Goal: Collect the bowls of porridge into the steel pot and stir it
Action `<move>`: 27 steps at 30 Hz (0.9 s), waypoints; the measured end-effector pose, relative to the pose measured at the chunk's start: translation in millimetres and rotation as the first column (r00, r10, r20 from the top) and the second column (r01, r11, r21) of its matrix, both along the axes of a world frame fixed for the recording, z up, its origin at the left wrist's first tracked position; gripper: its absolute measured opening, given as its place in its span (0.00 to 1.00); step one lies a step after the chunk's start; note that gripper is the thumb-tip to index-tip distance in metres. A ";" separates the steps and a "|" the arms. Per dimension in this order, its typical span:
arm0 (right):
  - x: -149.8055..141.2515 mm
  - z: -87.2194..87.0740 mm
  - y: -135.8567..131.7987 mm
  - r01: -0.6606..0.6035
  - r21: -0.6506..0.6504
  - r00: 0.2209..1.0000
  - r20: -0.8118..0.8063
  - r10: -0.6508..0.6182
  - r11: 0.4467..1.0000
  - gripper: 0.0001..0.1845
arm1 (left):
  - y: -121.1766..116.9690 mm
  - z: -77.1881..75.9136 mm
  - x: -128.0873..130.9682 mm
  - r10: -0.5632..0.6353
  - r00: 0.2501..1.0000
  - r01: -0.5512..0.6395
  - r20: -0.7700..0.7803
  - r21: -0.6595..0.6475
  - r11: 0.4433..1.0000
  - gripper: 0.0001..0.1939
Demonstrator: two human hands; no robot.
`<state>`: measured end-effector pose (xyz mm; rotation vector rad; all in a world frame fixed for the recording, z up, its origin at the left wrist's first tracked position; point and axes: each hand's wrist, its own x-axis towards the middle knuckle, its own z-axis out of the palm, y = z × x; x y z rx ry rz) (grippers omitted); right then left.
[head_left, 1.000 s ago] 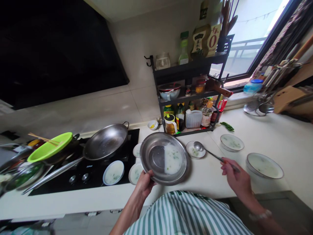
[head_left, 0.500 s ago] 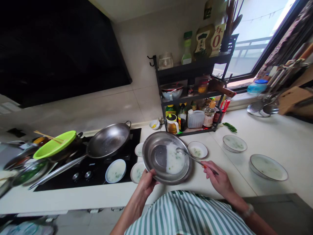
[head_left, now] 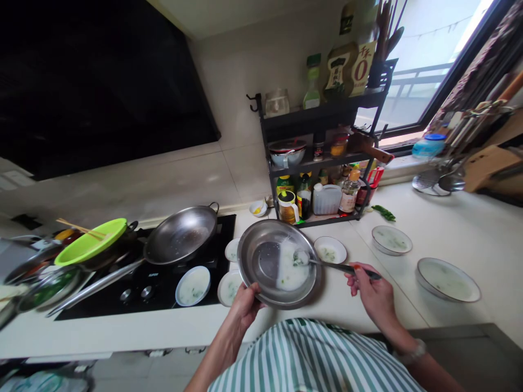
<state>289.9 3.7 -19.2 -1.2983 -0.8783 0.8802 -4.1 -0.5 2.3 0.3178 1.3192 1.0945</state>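
The grip of the left hand (head_left: 246, 305) is closed on the near-left rim of a wide, round, stainless-steel basin (head_left: 263, 260), tipped over the white tabletop (head_left: 441, 228), probably so that the thin, milky, green-flecked liquid (head_left: 288, 276) pools on its right side. There a long-handled metal ladle (head_left: 333, 265) dips in, cupping green shreds (head_left: 299, 261). The right hand (head_left: 373, 295) grasps its far end, likely to level the scoop. Farther right stand two round, dark-rimmed bowls (head_left: 425, 284) holding similar pale liquid.

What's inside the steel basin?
Basin: whitish soup with green bits on the right, bare metal on the left. The head of the ladle is at the soup. The metal beneath the soup is covered, can't see it.
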 end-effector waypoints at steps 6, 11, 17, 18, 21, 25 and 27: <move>3.5 -0.6 -0.6 0.027 0.002 1.000 -0.016 -0.027 1.000 0.23 | 0.0 1.1 0.4 -0.019 1.000 0.018 -0.006 -0.013 1.000 0.15; 4.3 1.1 0.8 0.042 -0.007 0.997 -0.059 -0.042 0.999 0.22 | -1.0 2.7 1.4 -0.030 0.999 0.029 -0.020 -0.017 0.999 0.15; 4.0 1.6 1.8 0.049 -0.018 0.996 -0.075 -0.050 0.999 0.23 | -0.9 2.3 1.3 -0.025 0.999 0.024 -0.026 -0.027 0.999 0.15; 4.2 1.5 1.8 0.047 -0.015 0.996 -0.076 -0.048 0.999 0.24 | -0.9 2.9 1.5 -0.029 0.999 0.028 -0.025 -0.026 0.999 0.15; 4.8 1.7 1.5 0.038 -0.010 0.996 -0.078 -0.039 0.999 0.23 | -1.2 4.5 2.0 -0.033 0.999 0.032 -0.026 -0.029 0.999 0.15; 4.6 2.8 1.2 0.039 -0.009 0.996 -0.083 -0.039 0.999 0.23 | -1.7 4.2 1.7 -0.020 0.999 0.019 -0.030 -0.038 0.999 0.15; 4.5 3.3 1.2 0.045 -0.011 0.995 -0.086 -0.045 0.999 0.23 | -1.6 3.9 1.5 -0.018 1.000 0.017 -0.026 -0.036 0.999 0.16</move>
